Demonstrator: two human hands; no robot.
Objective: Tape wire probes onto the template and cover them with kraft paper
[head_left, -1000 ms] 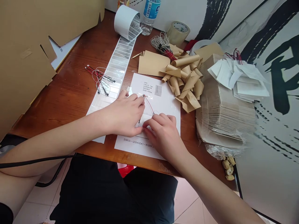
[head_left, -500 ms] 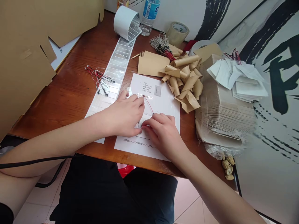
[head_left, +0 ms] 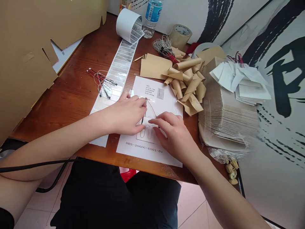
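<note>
On the table lies a white printed sheet [head_left: 140, 147] with an outline drawing and the text DRS-206DC-E001-01. My left hand [head_left: 130, 114] rests palm-down on its left part, fingers spread, the fingertips beside a small connector with a thin red wire [head_left: 152, 107]. Part of this wire harness is hidden under the fingers. Over the sheet's right part is my right hand [head_left: 172, 132], with thumb and index finger apart. The index fingertip is above the drawing, close to a thin grey wire and the end of the red wire.
A label strip [head_left: 121, 63] unrolls from a roll at the back, with several red-black wire harnesses [head_left: 102, 82] on it. Rolled brown paper pieces [head_left: 188, 82], a wire bundle [head_left: 164, 46], tape [head_left: 181, 35], a water bottle [head_left: 153, 16] and a wrapped cardboard stack [head_left: 228, 117] stand behind and right.
My right hand has drawn back a little to the right and its thumb and index finger have parted, uncovering the looped outline on the sheet. My left hand stays nearly in place.
</note>
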